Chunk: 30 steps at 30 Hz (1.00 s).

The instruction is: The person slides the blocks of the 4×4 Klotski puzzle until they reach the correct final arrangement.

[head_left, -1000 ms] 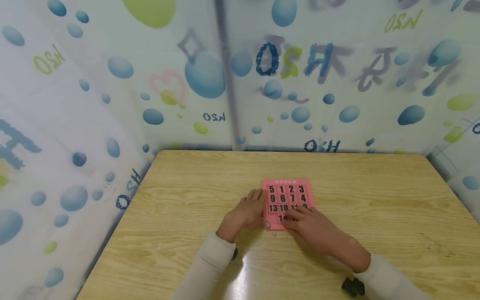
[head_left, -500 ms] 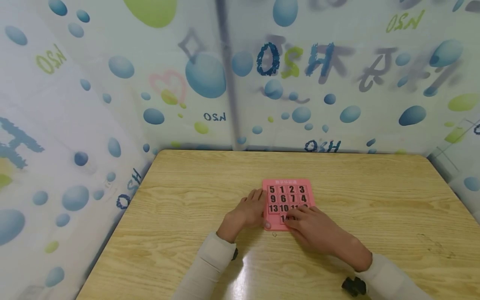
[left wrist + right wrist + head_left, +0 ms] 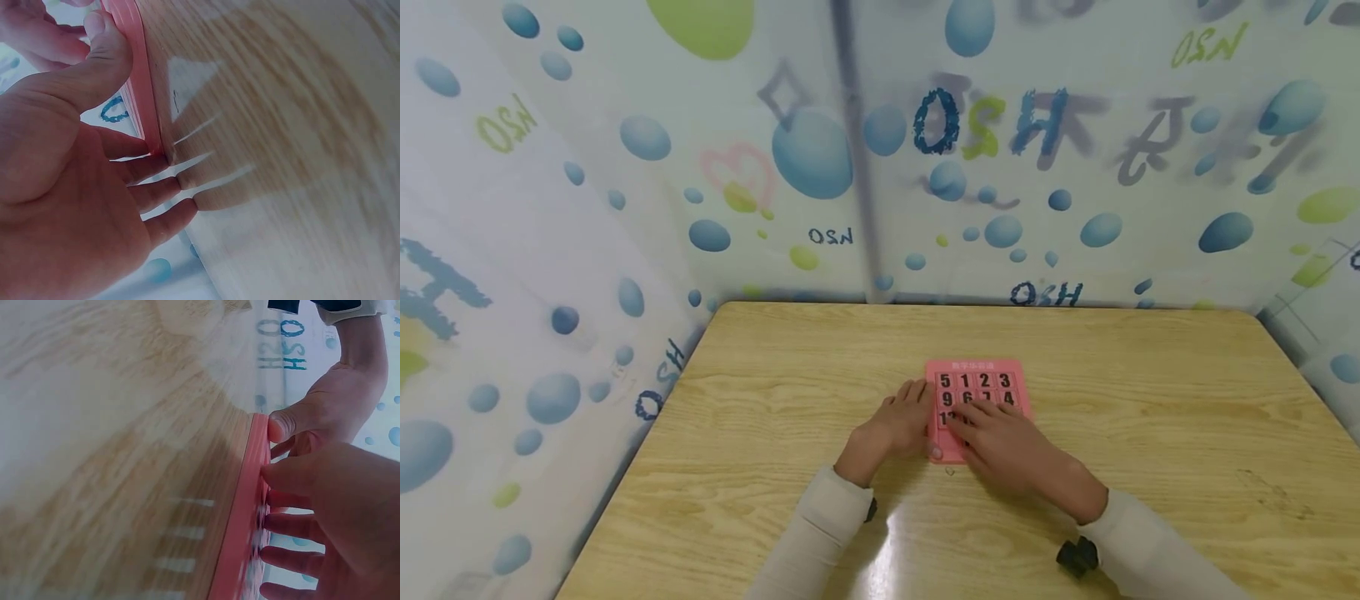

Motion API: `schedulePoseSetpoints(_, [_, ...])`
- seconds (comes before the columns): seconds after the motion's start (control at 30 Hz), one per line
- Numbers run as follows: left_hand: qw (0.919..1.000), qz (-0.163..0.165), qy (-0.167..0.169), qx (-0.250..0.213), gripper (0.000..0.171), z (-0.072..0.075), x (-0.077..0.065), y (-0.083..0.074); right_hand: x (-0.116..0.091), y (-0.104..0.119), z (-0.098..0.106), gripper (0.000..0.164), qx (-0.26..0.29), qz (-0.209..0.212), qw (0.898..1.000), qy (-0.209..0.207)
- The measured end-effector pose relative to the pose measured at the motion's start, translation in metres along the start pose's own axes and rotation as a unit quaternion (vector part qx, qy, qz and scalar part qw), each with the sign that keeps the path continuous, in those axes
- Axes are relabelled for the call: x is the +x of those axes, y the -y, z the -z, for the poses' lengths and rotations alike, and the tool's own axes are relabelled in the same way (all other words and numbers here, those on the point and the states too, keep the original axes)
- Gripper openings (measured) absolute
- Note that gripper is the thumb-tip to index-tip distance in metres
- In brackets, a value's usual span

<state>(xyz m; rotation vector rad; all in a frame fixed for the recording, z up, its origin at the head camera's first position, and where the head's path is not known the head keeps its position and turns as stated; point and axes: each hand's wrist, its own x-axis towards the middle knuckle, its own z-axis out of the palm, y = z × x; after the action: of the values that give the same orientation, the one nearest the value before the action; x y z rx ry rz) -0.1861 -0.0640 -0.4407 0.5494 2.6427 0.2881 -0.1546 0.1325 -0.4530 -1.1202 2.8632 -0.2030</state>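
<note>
A pink number slide puzzle (image 3: 973, 366) lies on the table, with black digits on its tiles. My left hand (image 3: 901, 421) lies along its left side, thumb (image 3: 97, 28) on the rim at the near left corner. In the left wrist view its other fingers (image 3: 159, 190) are nearly straight, their tips at the puzzle's edge and the tabletop. My right hand (image 3: 1003, 442) spreads over the lower tiles, with fingers (image 3: 292, 555) extended and tips touching the puzzle's face. It covers most of the two lower rows. The bottom left slot shows bare pink.
The wooden table (image 3: 790, 358) reaches back to a wall sheet (image 3: 752, 108) printed with blue and green drops. A dark wrist device (image 3: 1077, 557) sits under the right sleeve (image 3: 1142, 542).
My right hand has shifted left across the puzzle and now covers the 14 tile and part of the 13. The left hand and the puzzle have stayed in place.
</note>
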Motion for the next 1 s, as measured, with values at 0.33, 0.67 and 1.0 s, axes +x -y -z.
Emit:
schedulePoseSetpoints(0.33, [1.0000, 0.002, 0.001, -0.002, 0.100, -0.0002, -0.0005, -0.0002, 0.0019, 0.0017, 0.0009, 0.041, -0.004, -0.001, 1.000, 0.010])
schedulePoseSetpoints(0.67, [1.0000, -0.003, -0.006, -0.001, 0.100, -0.0002, -0.0007, -0.0003, -0.0029, 0.0029, -0.0029, 0.038, -0.007, 0.020, 1.000, -0.012])
schedulePoseSetpoints(1.0, [0.9999, -0.006, -0.008, -0.009, 0.102, 0.0004, -0.0001, 0.0006, -0.0051, 0.0041, -0.0038, 0.033, -0.020, 0.046, 0.998, -0.031])
